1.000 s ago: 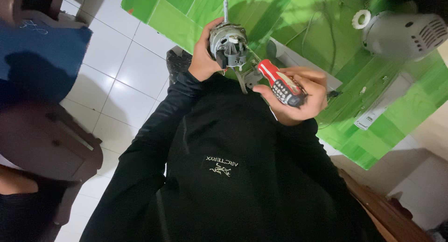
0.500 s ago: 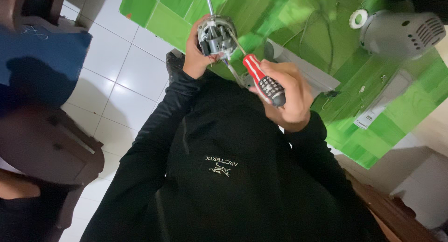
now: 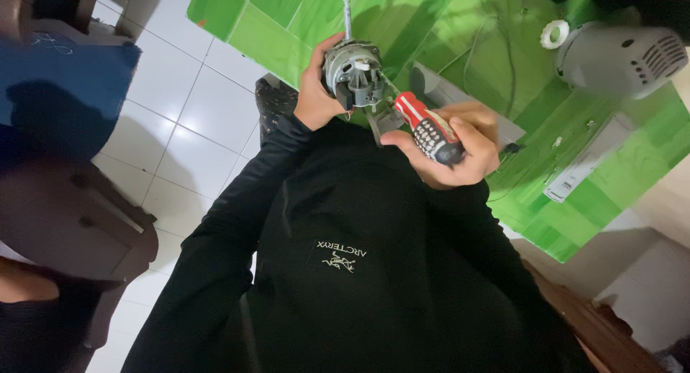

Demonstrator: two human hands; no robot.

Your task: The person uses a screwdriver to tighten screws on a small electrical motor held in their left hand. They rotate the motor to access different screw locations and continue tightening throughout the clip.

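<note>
A grey metal fan motor [image 3: 352,71] with a thin shaft sticking out is held up in my left hand [image 3: 314,93], above my black sleeves. My right hand [image 3: 460,146] grips a screwdriver [image 3: 430,129] with a red and black handle. Its front end points at the underside of the motor, and the tip is hidden behind the motor's frame. Both hands are close together over the edge of a green mat [image 3: 460,49].
A white fan housing [image 3: 622,57] and a roll of white tape [image 3: 554,34] lie at the mat's top right. A white plastic strip [image 3: 586,164] and thin wires [image 3: 496,35] lie on the mat. White floor tiles [image 3: 180,107], a blue cloth [image 3: 57,85] and dark wooden furniture [image 3: 72,222] are at left.
The motor and both hands have shifted slightly; the screwdriver handle has moved back to the right and turned in my right hand, still against the motor.
</note>
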